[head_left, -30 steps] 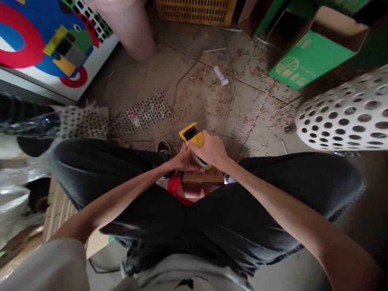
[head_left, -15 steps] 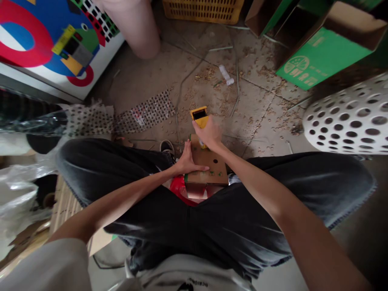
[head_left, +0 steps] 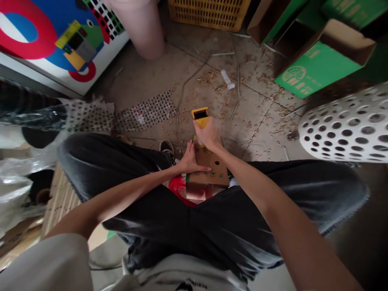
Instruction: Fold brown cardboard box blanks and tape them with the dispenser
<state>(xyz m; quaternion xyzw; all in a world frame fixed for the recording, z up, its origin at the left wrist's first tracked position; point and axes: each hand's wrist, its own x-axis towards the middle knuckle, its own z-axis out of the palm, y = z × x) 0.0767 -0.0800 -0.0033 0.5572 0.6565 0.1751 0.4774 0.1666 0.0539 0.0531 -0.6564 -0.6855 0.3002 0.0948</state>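
A brown cardboard box [head_left: 204,163] with green print and a small round hole stands between my knees. My left hand [head_left: 190,161] lies on its left part, thumb stretched across the top and fingers pointing forward along the edge. My right hand [head_left: 209,132] is wrapped round a yellow hand tool [head_left: 200,117] at the box's far end. The tool's outer end shows a dark slot; its exact kind is unclear, and my hand covers much of it. Something red [head_left: 178,186] lies beside and under the box's near end.
Small curled bits [head_left: 209,76] litter the floor. A yellow plastic crate [head_left: 209,16] and green cartons [head_left: 324,64] stand ahead. To the right is a white perforated basket [head_left: 348,129]. At the left lie dotted plastic wrap [head_left: 148,113] and a colourful panel [head_left: 69,44]. Another person's leg [head_left: 142,28] is near.
Both hands keep their places on the box and the tool. The view has shifted slightly, so the crate and green cartons sit a little lower in the picture.
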